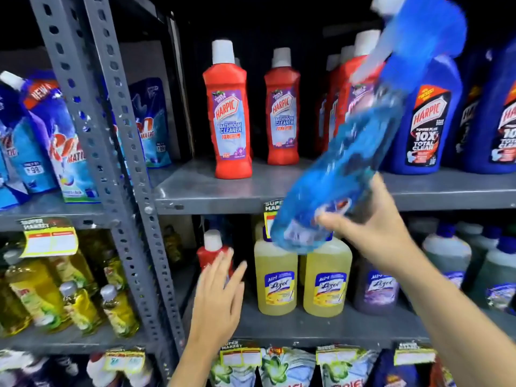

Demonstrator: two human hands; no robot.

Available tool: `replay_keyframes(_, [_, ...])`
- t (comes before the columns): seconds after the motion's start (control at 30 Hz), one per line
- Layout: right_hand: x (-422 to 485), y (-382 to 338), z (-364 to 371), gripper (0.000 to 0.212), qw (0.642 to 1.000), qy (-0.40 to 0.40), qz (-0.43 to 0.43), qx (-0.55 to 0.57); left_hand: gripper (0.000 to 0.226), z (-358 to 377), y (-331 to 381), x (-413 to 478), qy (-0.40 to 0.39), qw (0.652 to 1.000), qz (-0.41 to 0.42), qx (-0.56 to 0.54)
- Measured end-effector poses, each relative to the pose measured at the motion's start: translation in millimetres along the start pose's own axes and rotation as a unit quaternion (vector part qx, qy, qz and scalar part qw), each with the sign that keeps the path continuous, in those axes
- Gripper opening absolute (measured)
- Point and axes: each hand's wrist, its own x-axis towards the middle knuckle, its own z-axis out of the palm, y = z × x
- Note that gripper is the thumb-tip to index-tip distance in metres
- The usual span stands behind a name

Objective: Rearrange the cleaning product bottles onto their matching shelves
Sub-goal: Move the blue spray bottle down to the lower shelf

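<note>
Blue spray bottle (343, 166), clear plastic with blue liquid inside and a white-tipped trigger head, tilts in the air before the upper shelf (212, 188), motion-blurred; our right hand (371, 230) is clamped around its base. Our left hand (217, 286) is spread, fingers apart, against a red bottle (212, 252) with a white cap on the lower shelf (307, 328), gripping nothing that we can see. On the grey metal upper shelf stand two smooth red Harpic bathroom cleaner bottles (230, 115) with white caps, more red ones behind the spray bottle, and dark blue Harpic jugs (424, 118) to the right. Below sit two rounded translucent Lizol bottles (276, 277) of yellow liquid, then a purple one (377, 286). Soft glossy detergent pouches (42, 135) fill the left rack beyond a perforated steel upright (111, 129).
</note>
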Motion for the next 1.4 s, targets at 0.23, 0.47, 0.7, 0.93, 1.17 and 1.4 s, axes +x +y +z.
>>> replay_keyframes(0.23, [-124, 125, 25, 0.069, 0.977, -0.065, 0.193, -0.065, 0.050, 41, -27, -87, -0.223, 0.968, -0.038, 0.104])
replay_keyframes(0.47, [-157, 221, 48, 0.061, 0.951, -0.046, 0.285, -0.109, 0.044, 56, -46, -104, -0.330, 0.933, -0.069, 0.126])
replay_keyframes(0.7, [-140, 240, 66, 0.065, 0.943, -0.030, 0.309, -0.116, 0.046, 62, -49, -117, -0.352, 0.921, -0.092, 0.137])
replay_keyframes(0.93, [-138, 251, 63, 0.070, 0.938, -0.052, 0.324, -0.114, 0.044, 65, -50, -119, -0.355, 0.920, -0.108, 0.125])
replay_keyframes(1.17, [-159, 239, 60, 0.077, 0.931, 0.069, 0.319, -0.163, 0.048, 60, -52, -121, -0.353, 0.925, -0.103, 0.092])
replay_keyframes(1.4, [-118, 182, 116, 0.028, 0.981, 0.012, 0.123, -0.147, 0.051, 69, -66, -126, -0.340, 0.934, -0.083, 0.068])
